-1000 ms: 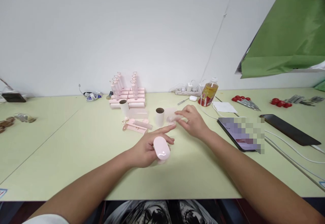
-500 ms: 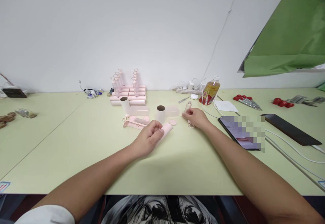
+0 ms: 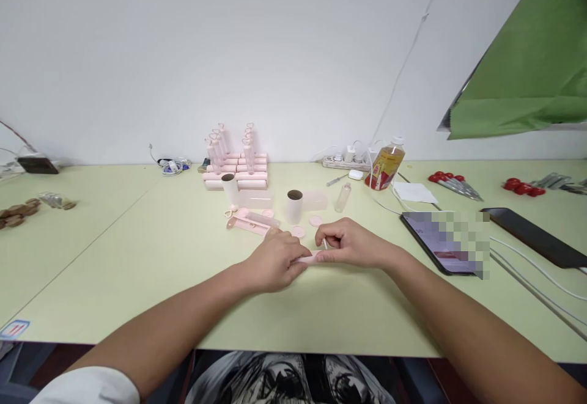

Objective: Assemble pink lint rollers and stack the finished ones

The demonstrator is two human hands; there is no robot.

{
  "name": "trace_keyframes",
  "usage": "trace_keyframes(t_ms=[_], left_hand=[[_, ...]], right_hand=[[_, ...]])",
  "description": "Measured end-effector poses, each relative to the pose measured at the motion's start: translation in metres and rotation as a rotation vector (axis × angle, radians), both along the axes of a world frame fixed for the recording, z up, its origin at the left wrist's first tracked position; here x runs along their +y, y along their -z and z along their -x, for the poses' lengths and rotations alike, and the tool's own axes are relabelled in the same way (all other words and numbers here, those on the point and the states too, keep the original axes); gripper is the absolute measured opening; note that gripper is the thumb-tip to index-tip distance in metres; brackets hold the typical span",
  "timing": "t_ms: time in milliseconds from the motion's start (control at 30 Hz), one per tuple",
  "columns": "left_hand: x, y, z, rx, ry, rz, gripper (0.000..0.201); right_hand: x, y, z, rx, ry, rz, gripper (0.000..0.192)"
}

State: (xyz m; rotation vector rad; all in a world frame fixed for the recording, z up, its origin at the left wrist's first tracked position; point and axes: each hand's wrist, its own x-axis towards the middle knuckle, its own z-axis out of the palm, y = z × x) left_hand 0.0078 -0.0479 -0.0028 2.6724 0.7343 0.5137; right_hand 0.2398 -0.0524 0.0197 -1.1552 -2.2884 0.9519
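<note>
My left hand [image 3: 277, 260] is closed round a pale pink tube [image 3: 306, 259] just above the table in front of me. At the tube's right end, my right hand [image 3: 351, 243] is closed with its thumb against it. A small pale piece [image 3: 324, 243] shows between the right fingers; its shape is mostly hidden. Beyond the hands lie pink round discs [image 3: 298, 231] and an upright white cardboard tube [image 3: 294, 207]. A small clear bottle [image 3: 343, 198] stands behind my right hand. Left of it are a pink flat strip [image 3: 247, 225] and a heart-shaped ring [image 3: 228, 213].
Against the wall, pink tubes [image 3: 236, 183] are stacked, with clear heart-topped tubes [image 3: 249, 156] upright on them. A second cardboard tube [image 3: 230, 189] stands nearby. To the right are a drink bottle [image 3: 386, 164], a power strip [image 3: 345, 163], a phone [image 3: 435, 242] and red-handled tools [image 3: 452, 181].
My right hand has left the clear bottle and come left and nearer to the pink tube. The heart-shaped ring beside that bottle is gone from its spot. The left hand has turned the tube flatter.
</note>
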Motion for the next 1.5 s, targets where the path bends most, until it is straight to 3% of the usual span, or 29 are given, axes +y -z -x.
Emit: trace_keyframes(t_ms=[233,300,533,633,700,800,867,967,1100,1300,1500], left_hand=[[0.0,0.004,-0.003,0.047,-0.01,-0.174,0.028],[0.001,0.005,-0.004,0.077,0.001,-0.204,0.029],[0.007,0.012,-0.007,0.012,-0.077,-0.145,0.023],[0.01,0.008,-0.002,-0.135,-0.167,-0.149,0.027],[0.012,0.002,0.003,-0.189,-0.257,-0.146,0.03],[0.011,-0.011,0.012,-0.085,-0.344,0.013,0.036],[0.008,-0.018,0.015,0.061,-0.3,0.128,0.042],[0.004,-0.018,0.014,0.211,-0.204,0.144,0.042],[0.003,-0.006,0.006,0.199,-0.216,0.075,0.026],[0.015,0.006,-0.003,0.099,-0.324,0.027,0.022],[0.016,0.008,-0.004,0.1,-0.371,0.019,0.027]], right_hand=[[0.005,-0.002,-0.006,-0.062,0.092,-0.023,0.017],[0.007,0.0,-0.006,-0.055,0.138,-0.009,0.021],[0.013,0.011,-0.006,-0.21,0.239,0.014,0.013],[0.018,0.009,-0.011,-0.197,0.386,-0.085,0.017],[0.021,0.004,-0.017,-0.138,0.561,-0.189,0.021],[0.025,-0.004,-0.031,-0.09,0.813,-0.287,0.027],[0.029,-0.006,-0.042,-0.165,0.874,-0.246,0.032],[0.036,0.001,-0.054,-0.347,0.81,-0.078,0.03],[0.042,0.016,-0.054,-0.392,0.71,0.088,0.018],[0.045,0.029,-0.043,-0.183,0.602,0.124,0.015],[0.046,0.033,-0.044,-0.162,0.599,0.136,0.021]])
